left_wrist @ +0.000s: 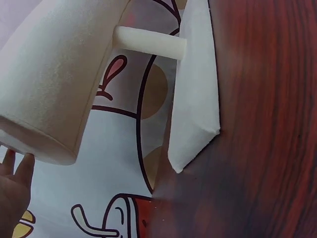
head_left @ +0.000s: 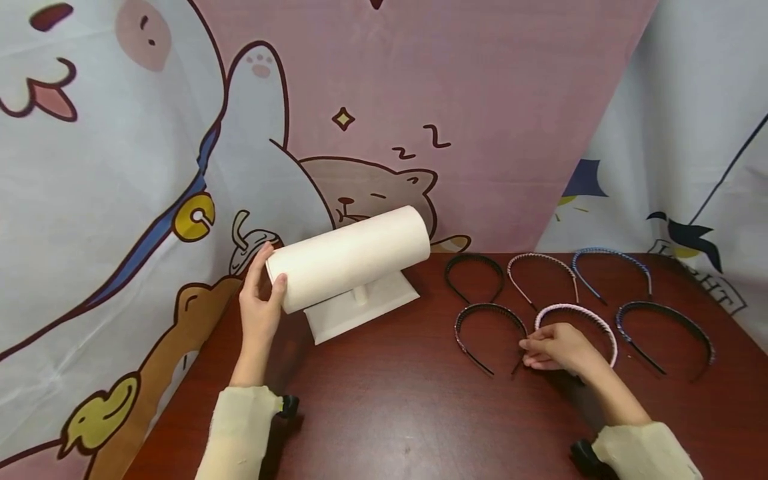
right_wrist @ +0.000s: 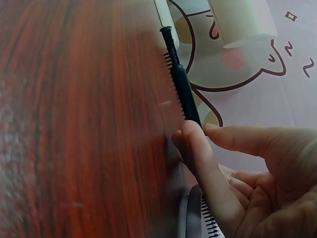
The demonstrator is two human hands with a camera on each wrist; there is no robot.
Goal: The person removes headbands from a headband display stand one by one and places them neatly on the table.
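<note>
A white roll-shaped display stand (head_left: 354, 257) rests on its flat base, its bar slanting up to the right. My left hand (head_left: 261, 307) grips the bar's near left end, thumb in front and fingers at the far side; fingertips also show at its rim in the left wrist view. On the right, my right hand (head_left: 561, 348) pinches one leg of a dark headband (head_left: 489, 309) between thumb and forefinger. This toothed headband (right_wrist: 184, 94) reaches forward from the fingertips in the right wrist view. Partly behind the same hand lies a pale pink headband (head_left: 579, 310).
Several other headbands lie in two rows: a black headband (head_left: 474, 258), a thin pinkish headband (head_left: 543, 257) and a blue headband (head_left: 612, 253) behind, a dark blue headband (head_left: 666, 310) at front right. A printed cloth (head_left: 480, 100) hangs behind the brown table (head_left: 384, 413).
</note>
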